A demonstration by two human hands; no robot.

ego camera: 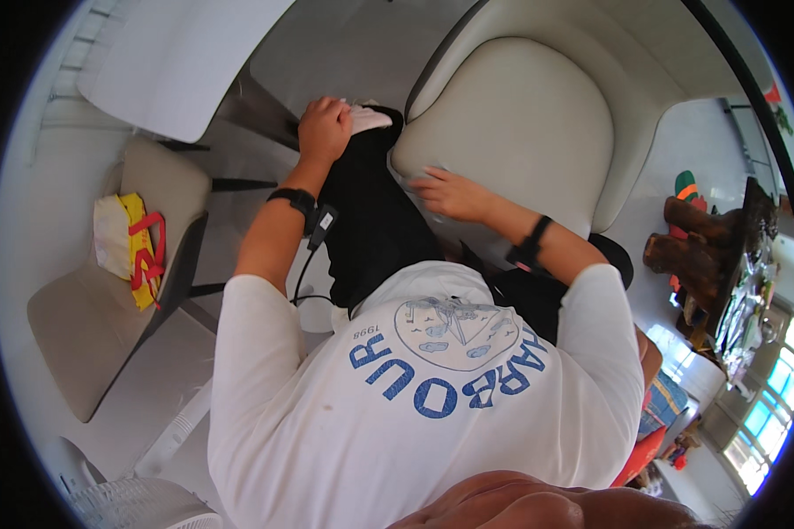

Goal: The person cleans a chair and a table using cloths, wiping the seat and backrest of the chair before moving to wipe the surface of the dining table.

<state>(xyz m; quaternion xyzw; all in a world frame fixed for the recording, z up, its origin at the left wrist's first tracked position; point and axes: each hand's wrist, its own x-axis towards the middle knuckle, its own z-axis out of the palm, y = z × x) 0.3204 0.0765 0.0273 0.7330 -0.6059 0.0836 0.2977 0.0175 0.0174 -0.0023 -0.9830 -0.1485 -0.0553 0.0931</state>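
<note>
My left hand [325, 127] rests at the knee of my black trousers [377, 205], its fingers curled on a small pale pink cloth [369, 120]. Part of that cloth is hidden under the hand. My right hand [455, 194] is over the front edge of a beige padded chair [516, 119], fingers stretched toward the left and a little blurred. I see nothing held in it. Whether its fingertips touch the seat is not plain. Each wrist wears a black band; a small device with a black cable [323, 227] is attached at the left one.
A white table [185, 59] stands at upper left. Below it, a second beige chair [73, 317] carries a yellow and white bag [127, 241] with red handles. A white fan [142, 502] is at lower left. Dark wooden furniture [691, 244] stands at right.
</note>
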